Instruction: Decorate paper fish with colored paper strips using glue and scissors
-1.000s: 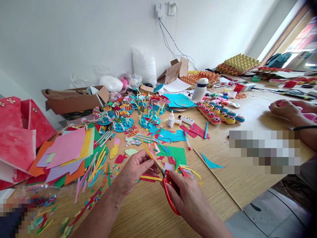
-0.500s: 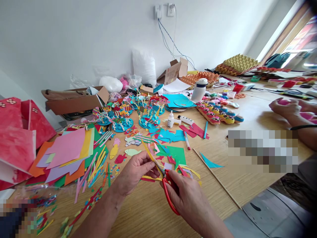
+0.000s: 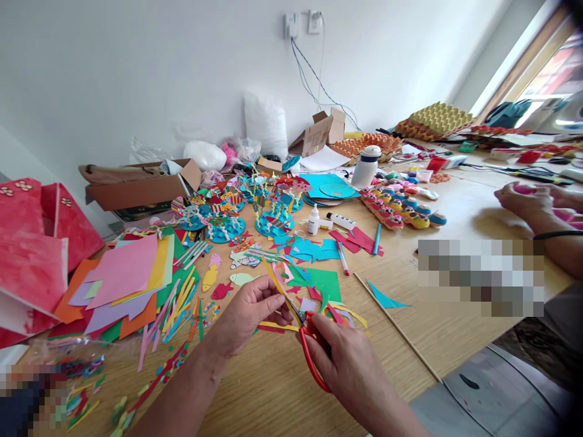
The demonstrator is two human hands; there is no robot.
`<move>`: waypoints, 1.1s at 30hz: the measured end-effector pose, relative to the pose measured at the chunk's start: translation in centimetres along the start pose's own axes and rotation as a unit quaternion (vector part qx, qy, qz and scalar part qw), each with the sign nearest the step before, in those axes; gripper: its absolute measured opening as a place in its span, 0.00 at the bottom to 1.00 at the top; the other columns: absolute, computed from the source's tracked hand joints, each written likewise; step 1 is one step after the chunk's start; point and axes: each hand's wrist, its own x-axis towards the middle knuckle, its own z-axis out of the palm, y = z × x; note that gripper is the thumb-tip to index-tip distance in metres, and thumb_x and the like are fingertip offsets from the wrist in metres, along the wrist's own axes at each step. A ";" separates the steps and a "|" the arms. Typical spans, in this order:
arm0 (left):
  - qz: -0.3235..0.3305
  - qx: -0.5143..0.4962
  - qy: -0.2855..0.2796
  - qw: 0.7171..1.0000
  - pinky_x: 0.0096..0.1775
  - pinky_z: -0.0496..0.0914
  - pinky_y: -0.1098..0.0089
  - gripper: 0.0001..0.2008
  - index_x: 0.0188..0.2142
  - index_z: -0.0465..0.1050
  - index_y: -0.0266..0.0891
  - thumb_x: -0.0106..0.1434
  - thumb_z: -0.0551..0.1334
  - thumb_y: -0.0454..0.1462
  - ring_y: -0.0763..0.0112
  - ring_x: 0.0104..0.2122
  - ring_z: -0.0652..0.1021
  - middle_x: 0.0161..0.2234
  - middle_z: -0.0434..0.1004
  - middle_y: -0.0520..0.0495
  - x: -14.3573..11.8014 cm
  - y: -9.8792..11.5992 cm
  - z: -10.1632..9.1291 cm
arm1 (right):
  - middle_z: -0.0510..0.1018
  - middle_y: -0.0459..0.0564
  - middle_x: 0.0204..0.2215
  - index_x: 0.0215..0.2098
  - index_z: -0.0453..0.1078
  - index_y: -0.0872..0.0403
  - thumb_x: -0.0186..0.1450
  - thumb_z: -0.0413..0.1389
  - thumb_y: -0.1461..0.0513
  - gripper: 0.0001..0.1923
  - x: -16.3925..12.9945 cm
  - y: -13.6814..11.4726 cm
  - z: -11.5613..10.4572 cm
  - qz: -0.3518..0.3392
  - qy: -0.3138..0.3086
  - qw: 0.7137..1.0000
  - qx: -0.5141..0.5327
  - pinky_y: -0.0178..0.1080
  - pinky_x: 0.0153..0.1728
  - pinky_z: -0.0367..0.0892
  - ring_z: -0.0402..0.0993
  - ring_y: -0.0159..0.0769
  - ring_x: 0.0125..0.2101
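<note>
Between thumb and fingers my left hand (image 3: 257,306) pinches a narrow yellow paper strip (image 3: 272,276), which points up and away over the table. My right hand (image 3: 339,349) is wrapped around the red handles of a pair of scissors (image 3: 313,367). The scissors' blades lie at the strip, close to my left fingertips; how far they are apart is hard to see. Just beyond my hands are a green paper sheet (image 3: 324,284), a red paper fish (image 3: 222,290) and a yellow paper fish (image 3: 209,279).
Stacked coloured paper (image 3: 125,273) lies left, near loose strips (image 3: 180,309). Behind are blue fish decorations (image 3: 225,227), a glue bottle (image 3: 313,220) and a painted egg carton (image 3: 387,209). A wooden stick (image 3: 396,325) lies right. Another person's hands (image 3: 523,200) hold something pink.
Both hands stay in nearly the same place, with the scissors still at the yellow strip. The view has shifted very slightly.
</note>
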 end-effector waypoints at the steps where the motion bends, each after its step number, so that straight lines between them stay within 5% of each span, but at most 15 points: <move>1: 0.003 0.003 0.002 1.000 0.32 0.69 0.73 0.08 0.33 0.67 0.34 0.57 0.58 0.39 0.73 0.28 0.75 0.28 0.74 0.48 0.0 0.0 -0.1 | 0.72 0.46 0.18 0.24 0.60 0.52 0.63 0.43 0.58 0.12 0.0 0.0 0.0 0.000 -0.002 1.000 0.000 0.31 0.20 0.50 0.67 0.31 0.19; 17: 0.030 0.041 0.050 0.997 0.30 0.70 0.73 0.08 0.30 0.66 0.35 0.55 0.60 0.39 0.74 0.25 0.75 0.24 0.73 0.50 0.2 0.4 -0.2 | 0.70 0.45 0.20 0.25 0.58 0.52 0.63 0.41 0.56 0.13 0.2 0.1 -1.0 0.030 -0.077 0.995 0.048 0.32 0.22 0.51 0.63 0.30 0.20; 33: 0.015 0.005 0.050 0.999 0.32 0.72 0.69 0.10 0.30 0.67 0.35 0.54 0.60 0.41 0.72 0.27 0.75 0.26 0.74 0.49 0.1 -0.1 0.1 | 0.69 0.44 0.19 0.25 0.58 0.52 0.63 0.41 0.57 0.13 0.4 -0.1 -1.4 0.018 -0.085 0.996 0.034 0.31 0.22 0.50 0.61 0.29 0.19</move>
